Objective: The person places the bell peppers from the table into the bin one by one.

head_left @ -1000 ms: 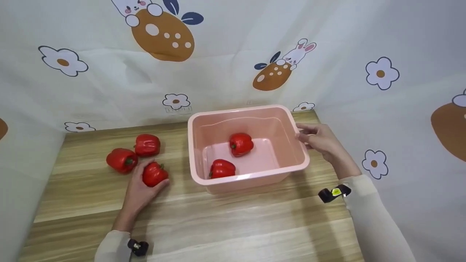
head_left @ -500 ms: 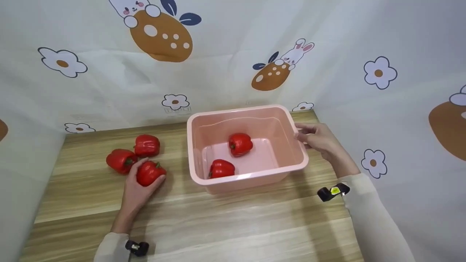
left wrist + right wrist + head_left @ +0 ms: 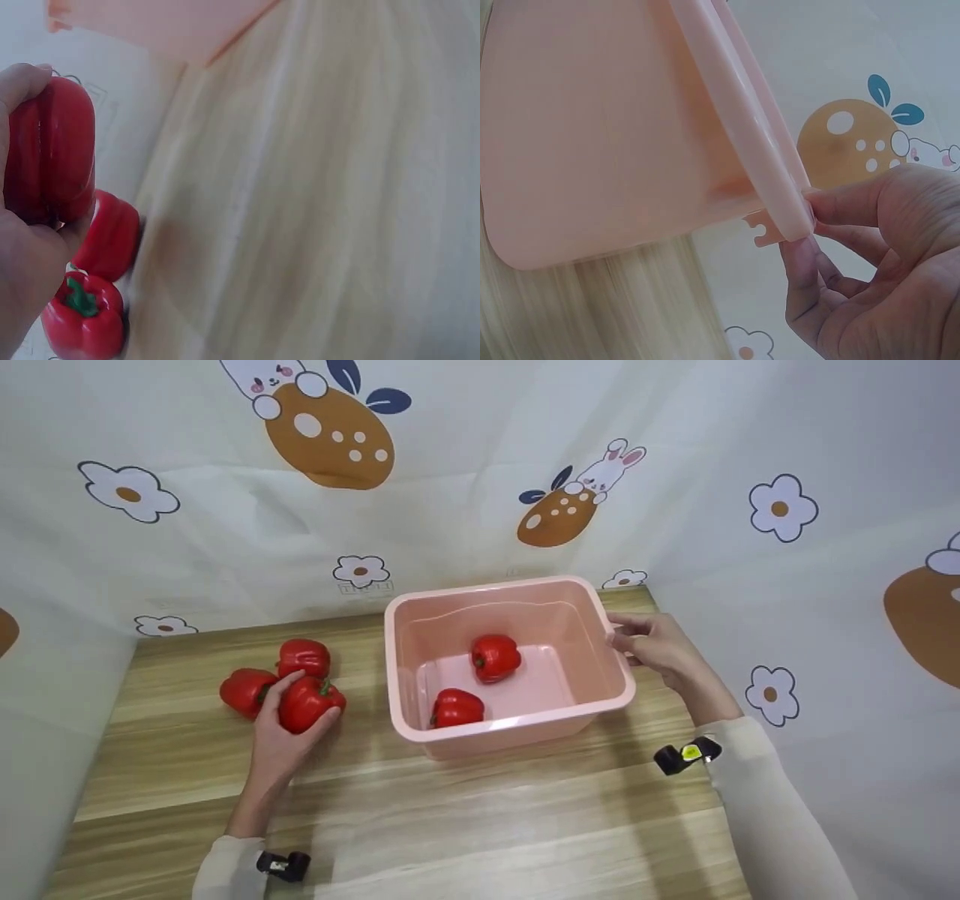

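Observation:
My left hand (image 3: 279,742) grips a red bell pepper (image 3: 306,706) with a green stem, fingers along its far side and thumb on the near side. In the left wrist view that bell pepper (image 3: 56,150) is held up off the wooden table. Two more red peppers lie just behind it: one on the left (image 3: 244,691) and one farther back (image 3: 304,655). At the right end of a pink plastic bin (image 3: 510,727), my right hand (image 3: 658,649) pinches the rim between thumb and fingers. Inside the bin lie two red peppers, one mid-floor (image 3: 496,658) and one at the near left (image 3: 457,708).
The wooden table (image 3: 465,825) meets a pale printed cloth (image 3: 465,510) at the back and both sides. The bin stands close to the back cloth, right of the loose peppers.
My left hand has lifted its bell pepper, after shifting slightly left and tilting it. My right hand keeps its pinch on the rim, and the bin has stayed put.

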`<state>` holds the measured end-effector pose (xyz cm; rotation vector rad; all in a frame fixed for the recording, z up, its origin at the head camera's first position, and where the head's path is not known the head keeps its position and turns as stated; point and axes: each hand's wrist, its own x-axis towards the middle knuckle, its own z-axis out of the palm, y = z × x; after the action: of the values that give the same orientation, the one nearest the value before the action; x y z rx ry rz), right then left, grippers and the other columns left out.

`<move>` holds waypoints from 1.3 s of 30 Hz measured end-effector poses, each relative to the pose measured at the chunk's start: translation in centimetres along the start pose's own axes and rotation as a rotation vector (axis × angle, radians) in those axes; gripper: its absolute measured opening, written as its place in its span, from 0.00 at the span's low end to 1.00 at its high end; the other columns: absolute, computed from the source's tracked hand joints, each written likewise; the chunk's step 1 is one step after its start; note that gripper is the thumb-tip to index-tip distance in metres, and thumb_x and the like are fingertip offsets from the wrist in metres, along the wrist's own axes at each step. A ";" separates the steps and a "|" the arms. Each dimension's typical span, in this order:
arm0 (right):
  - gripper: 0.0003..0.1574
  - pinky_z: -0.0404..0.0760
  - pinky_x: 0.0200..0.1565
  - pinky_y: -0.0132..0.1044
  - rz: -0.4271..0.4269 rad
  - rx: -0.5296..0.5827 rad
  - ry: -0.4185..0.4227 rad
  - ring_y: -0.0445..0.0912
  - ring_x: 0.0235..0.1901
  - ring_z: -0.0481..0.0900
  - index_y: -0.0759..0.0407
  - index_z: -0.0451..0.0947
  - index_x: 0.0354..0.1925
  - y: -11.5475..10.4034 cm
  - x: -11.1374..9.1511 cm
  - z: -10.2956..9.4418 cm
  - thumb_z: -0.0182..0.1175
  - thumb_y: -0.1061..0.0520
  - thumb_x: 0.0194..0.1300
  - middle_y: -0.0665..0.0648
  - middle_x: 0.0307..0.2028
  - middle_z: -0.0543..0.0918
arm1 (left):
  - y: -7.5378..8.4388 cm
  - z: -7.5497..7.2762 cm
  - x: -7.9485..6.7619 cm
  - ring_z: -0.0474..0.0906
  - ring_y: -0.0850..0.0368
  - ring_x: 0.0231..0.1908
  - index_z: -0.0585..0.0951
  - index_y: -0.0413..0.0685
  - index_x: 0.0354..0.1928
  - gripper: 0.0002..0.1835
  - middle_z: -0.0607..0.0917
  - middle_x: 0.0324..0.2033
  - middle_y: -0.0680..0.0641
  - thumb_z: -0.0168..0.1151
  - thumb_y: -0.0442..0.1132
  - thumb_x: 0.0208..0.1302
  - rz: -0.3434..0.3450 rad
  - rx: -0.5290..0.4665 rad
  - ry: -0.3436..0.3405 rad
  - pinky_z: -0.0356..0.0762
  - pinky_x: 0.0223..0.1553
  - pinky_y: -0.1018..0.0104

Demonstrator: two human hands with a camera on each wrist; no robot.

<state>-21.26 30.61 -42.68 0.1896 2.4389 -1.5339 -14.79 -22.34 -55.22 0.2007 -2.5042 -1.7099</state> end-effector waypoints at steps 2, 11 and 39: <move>0.34 0.89 0.42 0.29 0.000 0.005 0.000 0.36 0.37 0.86 0.62 0.72 0.74 0.0 0.0 0.0 0.63 0.60 0.73 0.63 0.51 0.84 | 0.5 0.0 0.1 0.66 0.52 0.68 0.66 0.58 0.78 0.44 0.71 0.72 0.46 0.77 0.45 0.63 -0.003 -0.003 0.006 0.76 0.63 0.51; 0.33 0.87 0.40 0.27 -0.008 0.013 0.006 0.34 0.37 0.85 0.61 0.73 0.74 0.0 -0.1 0.0 0.64 0.59 0.74 0.65 0.53 0.85 | 2.7 -0.5 0.8 0.66 0.59 0.66 0.67 0.59 0.77 0.42 0.72 0.70 0.52 0.76 0.44 0.64 0.036 -0.050 0.015 0.75 0.61 0.60; 0.34 0.89 0.41 0.29 -0.010 0.018 -0.008 0.36 0.37 0.86 0.63 0.71 0.75 0.0 -0.2 0.0 0.61 0.61 0.74 0.58 0.47 0.84 | 11.2 0.5 3.7 0.71 0.53 0.67 0.67 0.55 0.77 0.43 0.75 0.71 0.49 0.78 0.43 0.62 0.227 0.010 -0.063 0.79 0.55 0.75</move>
<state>-21.06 30.57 -42.62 0.1746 2.4244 -1.5586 -19.05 -18.48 -44.93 -0.1344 -2.4679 -1.6370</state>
